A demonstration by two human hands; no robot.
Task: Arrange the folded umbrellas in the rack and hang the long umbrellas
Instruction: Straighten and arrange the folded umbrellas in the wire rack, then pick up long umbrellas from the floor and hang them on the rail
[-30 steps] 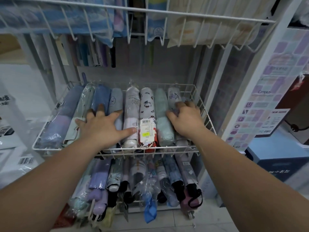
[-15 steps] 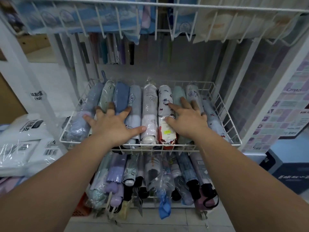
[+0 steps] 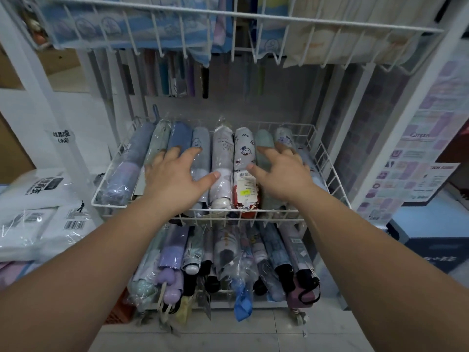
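Left hand [image 3: 175,179], right hand [image 3: 281,174] slid rearward; flat, fingers spread, atop folded umbrellas [image 3: 223,153].

White wire basket [image 3: 327,174] under both hands: metal rod, smooth white coating, faint sheen; folded cloth umbrellas [image 3: 180,138] in it: matt fabric, each in a clear plastic sleeve, glossy and crinkled; at the thumb tip of the left hand [image 3: 175,179], grey-white umbrella [image 3: 222,153], glare on its sleeve; beside the thumb of the right hand [image 3: 281,174], white cat-print umbrella [image 3: 244,151] with matt paper barcode label [image 3: 245,184]; far left of the left hand, white film-wrapped packets [image 3: 38,212], shiny; below the wrists, lilac rounded handle [image 3: 170,283], smooth plastic; pale floor tiles [image 3: 228,334], polished.
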